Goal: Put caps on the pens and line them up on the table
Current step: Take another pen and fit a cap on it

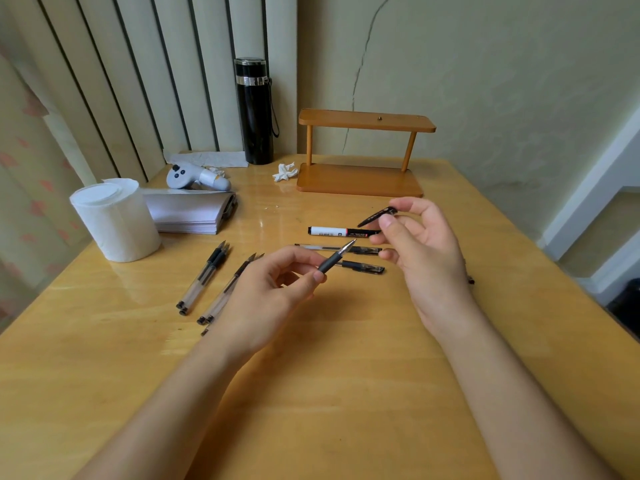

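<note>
My left hand (277,289) grips an uncapped pen (334,258) by its dark grip, tip pointing up and right. My right hand (422,251) pinches a black pen cap (377,216) a little above and right of that tip; the two are apart. On the wooden table (311,393) lie three capped pens in a row: a white marker (343,232), a clear pen (360,250) and another (363,267), partly hidden by my hands. Several uncapped clear pens lie to the left, one pair (204,277) and another group (225,292).
A toilet paper roll (116,220) and a notepad (190,211) sit at the left. Behind them are a white controller (197,176), a black flask (255,110), a crumpled tissue (284,172) and a small wooden shelf (363,154) by the wall.
</note>
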